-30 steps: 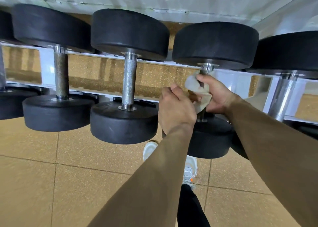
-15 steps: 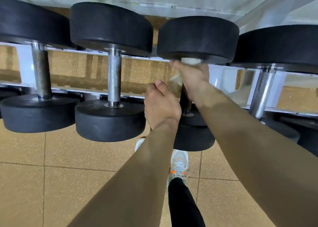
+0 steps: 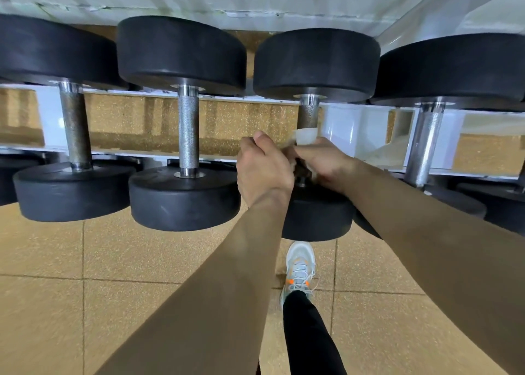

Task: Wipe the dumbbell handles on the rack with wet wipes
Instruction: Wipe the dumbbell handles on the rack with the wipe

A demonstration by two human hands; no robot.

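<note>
Several black dumbbells with metal handles lie across a white rack [image 3: 355, 127]. My right hand [image 3: 326, 161] grips a pale wet wipe [image 3: 306, 135] wrapped round the lower part of the third dumbbell's handle [image 3: 309, 116], near its front weight [image 3: 318, 215]. The upper stretch of that handle shows bare. My left hand [image 3: 262, 170] sits curled just left of the same handle, close against the right hand; what its fingers hold is hidden. Left of it stand a bright knurled handle [image 3: 187, 136] and a darker, rusty one [image 3: 75, 130].
A fourth dumbbell handle [image 3: 423, 144] slants at the right. More dumbbells show on a lower tier at far right [image 3: 488, 204]. Tan speckled floor tiles [image 3: 85, 261] spread below, with my shoe [image 3: 299, 269] and a black trouser leg near the rack.
My right hand has slid with the wipe from the top of the handle, against the rear weight, down to its lower part. The left hand stayed beside the handle.
</note>
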